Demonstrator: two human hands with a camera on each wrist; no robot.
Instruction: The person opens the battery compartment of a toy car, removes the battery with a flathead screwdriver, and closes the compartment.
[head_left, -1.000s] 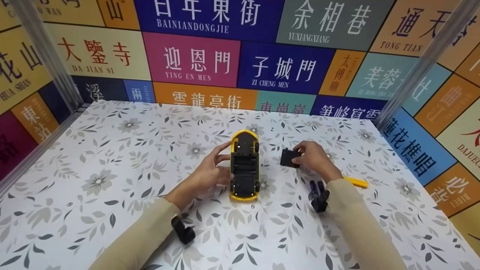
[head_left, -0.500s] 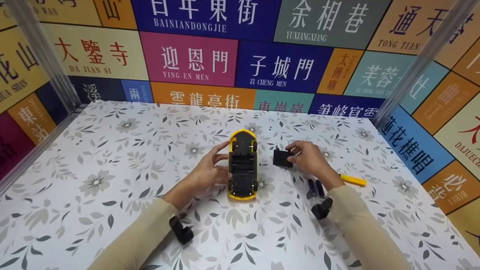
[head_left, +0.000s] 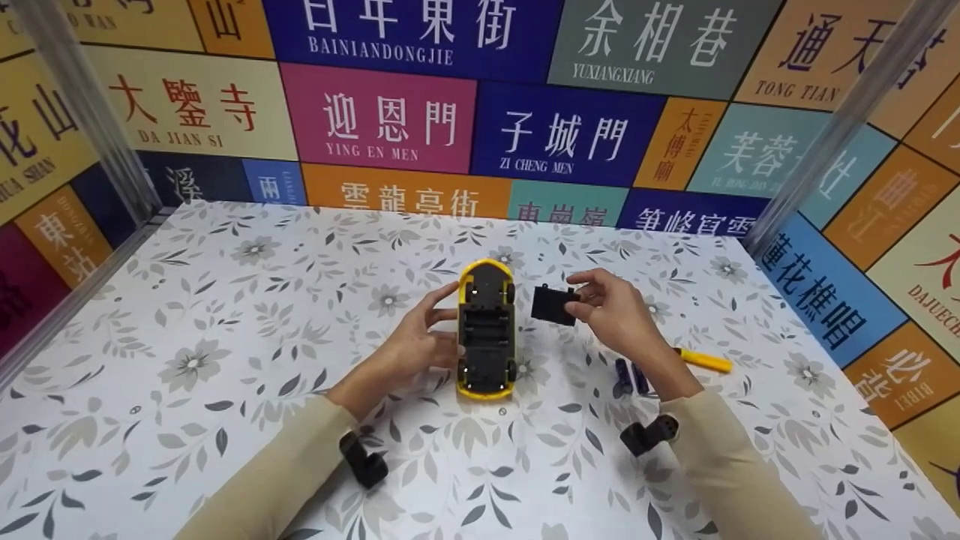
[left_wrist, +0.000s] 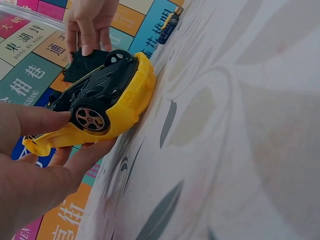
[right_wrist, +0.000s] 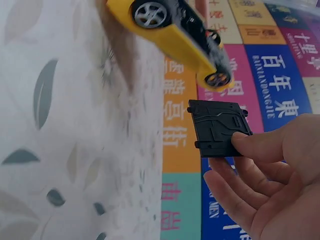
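A yellow toy car (head_left: 486, 330) lies upside down, its black underside with an uncovered battery compartment facing up. My left hand (head_left: 409, 349) grips it from the left side; in the left wrist view the thumb is by a wheel (left_wrist: 90, 119) and the fingers are under the yellow body. Just right of the car, my right hand (head_left: 619, 311) pinches a black battery cover (head_left: 553, 305) between thumb and fingers. Moulded lines and small tabs show on the cover (right_wrist: 220, 125) in the right wrist view. Cover and car are apart.
Two dark purple batteries (head_left: 630, 377) lie on the table by the right wrist. Partly hidden behind the right forearm is a tool with a yellow handle (head_left: 706, 361). The floral tabletop (head_left: 247, 315) meets a wall of coloured signs (head_left: 382, 116).
My right hand has moved left toward the car with the battery cover and turned it a little. The left hand and the car have stayed in place.
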